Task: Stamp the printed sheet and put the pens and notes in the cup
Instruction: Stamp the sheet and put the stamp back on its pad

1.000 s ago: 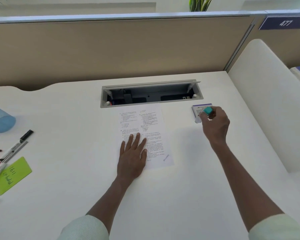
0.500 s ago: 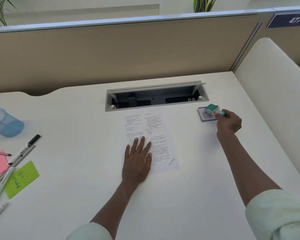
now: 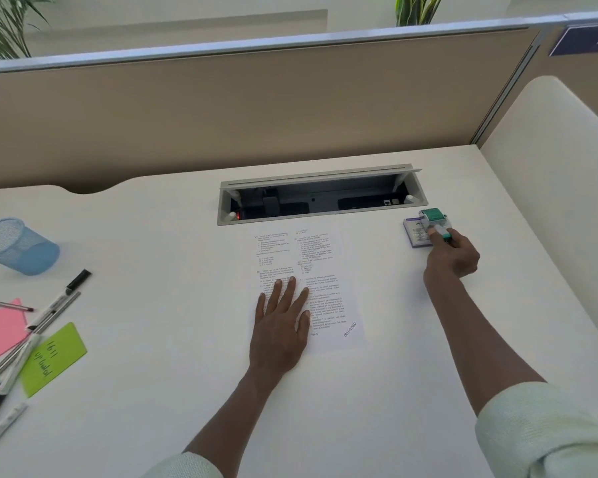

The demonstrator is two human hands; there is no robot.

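Printed sheet (image 3: 320, 281) under flat left hand (image 3: 282, 326), text too small to read.

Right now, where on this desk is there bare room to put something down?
Bare desk runs between the blue mesh cup and the printed sheet, and along the near edge between the two arms. The left edge is crowded with pens and sticky notes. The right hand holds the stamp on the ink pad.
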